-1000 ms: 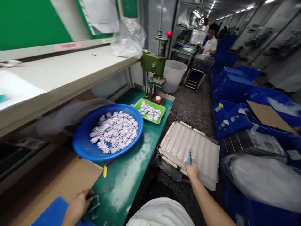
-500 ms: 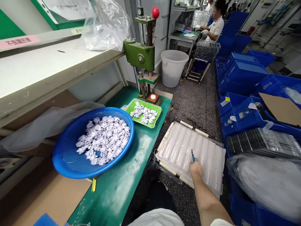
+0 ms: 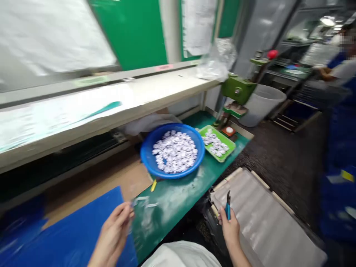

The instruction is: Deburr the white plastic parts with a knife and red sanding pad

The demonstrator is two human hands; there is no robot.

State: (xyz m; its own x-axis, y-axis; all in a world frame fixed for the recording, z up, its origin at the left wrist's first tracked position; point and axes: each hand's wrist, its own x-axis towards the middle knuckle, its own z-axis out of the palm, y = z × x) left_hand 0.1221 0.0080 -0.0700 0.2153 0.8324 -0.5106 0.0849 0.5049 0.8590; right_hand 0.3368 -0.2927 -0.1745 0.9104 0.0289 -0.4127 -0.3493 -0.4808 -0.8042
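My right hand (image 3: 230,226) is closed around the blue handles of a pair of small cutting pliers (image 3: 228,207), whose dark jaws point up. It is over the near left side of a stack of clear ribbed plastic trays (image 3: 267,218). On the left, my left hand (image 3: 115,230) has its fingers pinched together above a blue sheet-like surface (image 3: 94,218). What the pinch holds, if anything, is blurred. Just right of those fingertips, a thin clear piece (image 3: 144,202) shows against the green bench top (image 3: 172,196); I cannot tell whether it is held or lying there.
A blue basin (image 3: 147,163) of small white parts stands on the bench, beside a green tray (image 3: 222,157) of similar parts. Behind them is a green hand press (image 3: 239,89) with a red knob. A white shelf (image 3: 155,89) overhangs the bench. A co-worker (image 3: 345,70) sits far right.
The view has swung left. My left hand has come into view over the blue surface. My right hand, still holding the pliers, is now at the trays' near left side.
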